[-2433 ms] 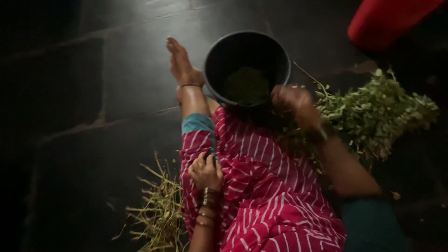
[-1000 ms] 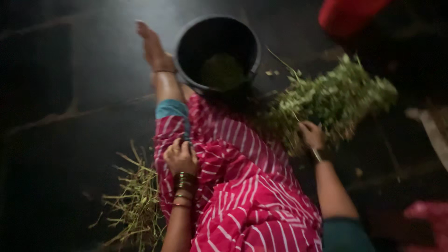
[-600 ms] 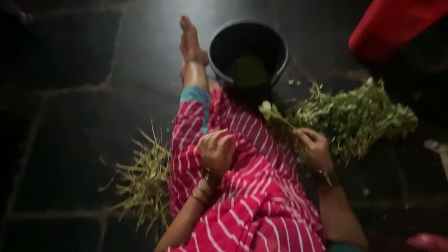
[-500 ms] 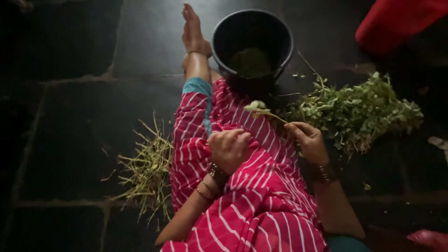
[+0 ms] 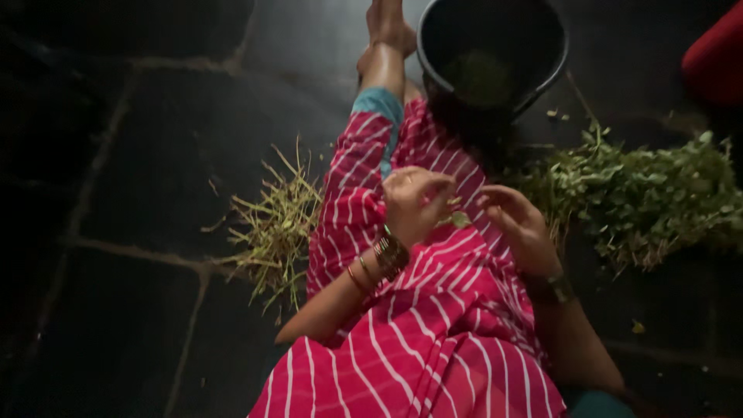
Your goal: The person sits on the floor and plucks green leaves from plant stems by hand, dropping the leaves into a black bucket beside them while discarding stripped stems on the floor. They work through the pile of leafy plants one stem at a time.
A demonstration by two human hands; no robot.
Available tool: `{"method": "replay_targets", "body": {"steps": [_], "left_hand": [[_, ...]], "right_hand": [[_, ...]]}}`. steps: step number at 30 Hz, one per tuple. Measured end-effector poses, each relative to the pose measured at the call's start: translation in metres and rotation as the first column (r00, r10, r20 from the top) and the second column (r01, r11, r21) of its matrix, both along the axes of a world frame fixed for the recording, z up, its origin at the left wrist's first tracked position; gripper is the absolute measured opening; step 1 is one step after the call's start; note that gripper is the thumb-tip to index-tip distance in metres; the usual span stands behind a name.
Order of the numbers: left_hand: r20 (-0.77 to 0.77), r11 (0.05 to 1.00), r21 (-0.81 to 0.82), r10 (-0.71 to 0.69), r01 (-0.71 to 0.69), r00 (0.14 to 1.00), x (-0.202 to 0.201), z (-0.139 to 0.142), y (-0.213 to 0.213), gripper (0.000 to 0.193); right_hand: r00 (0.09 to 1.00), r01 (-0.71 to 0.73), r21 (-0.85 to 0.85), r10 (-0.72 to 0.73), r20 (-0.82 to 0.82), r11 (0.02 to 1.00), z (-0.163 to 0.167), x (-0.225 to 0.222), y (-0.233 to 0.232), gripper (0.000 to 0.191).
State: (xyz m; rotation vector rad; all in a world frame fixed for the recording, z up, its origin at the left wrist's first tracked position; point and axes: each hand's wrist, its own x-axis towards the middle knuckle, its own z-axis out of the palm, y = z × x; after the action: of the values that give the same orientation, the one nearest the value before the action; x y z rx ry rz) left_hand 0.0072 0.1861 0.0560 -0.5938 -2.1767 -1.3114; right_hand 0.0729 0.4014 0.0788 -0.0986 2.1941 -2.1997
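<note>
**Sprig held between two hands over the lap**

A small green leafy sprig point(image 5: 458, 220) sits between both hands above the pink striped cloth point(image 5: 433, 325). Left hand point(image 5: 414, 203) pinches it; right hand point(image 5: 517, 224) curls loosely at its other end. This looks like leaf stripping; next calls for a steady pull.

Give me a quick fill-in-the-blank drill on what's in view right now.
1. The heap of leafy greens lies on the person's ____ side.
2. The pile of bare stems lies on the person's ____ side.
3. The bucket is coloured ____.
4. A small sprig sits between the left hand and the ____ hand.

Missing words: right; left; black; right
</note>
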Motion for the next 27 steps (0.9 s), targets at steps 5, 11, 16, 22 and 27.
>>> {"method": "replay_targets", "body": {"steps": [5,11,16,22,27], "left_hand": [[0.458,0.688,0.714,-0.601,0.132,0.655,-0.021,-0.030,-0.011,0.017],[0.406,0.693,0.712,-0.533,0.108,0.742,-0.022,-0.058,-0.014,0.014],[0.566,0.710,0.662,-0.264,-0.241,0.781,-0.039,-0.065,-0.010,0.008],[0.515,0.290,0.640,0.525,-0.712,0.677,-0.125,-0.046,-0.131,0.018],[0.583,0.704,0.000,0.577,-0.710,0.572,-0.089,-0.064,-0.259,0.032]], "right_hand": [[0.969,-0.087,-0.231,0.136,0.207,0.969,-0.001,-0.022,-0.038,0.038],[0.885,-0.056,-0.485,0.268,0.380,0.873,-0.021,-0.045,-0.072,0.033],[0.855,-0.004,-0.426,0.224,0.467,0.905,-0.036,-0.056,-0.098,0.024],[0.840,-0.180,-0.354,0.330,0.430,0.918,-0.019,-0.035,-0.094,0.030],[0.987,0.160,-0.108,-0.155,0.053,0.981,0.013,-0.081,-0.035,0.037]]}}
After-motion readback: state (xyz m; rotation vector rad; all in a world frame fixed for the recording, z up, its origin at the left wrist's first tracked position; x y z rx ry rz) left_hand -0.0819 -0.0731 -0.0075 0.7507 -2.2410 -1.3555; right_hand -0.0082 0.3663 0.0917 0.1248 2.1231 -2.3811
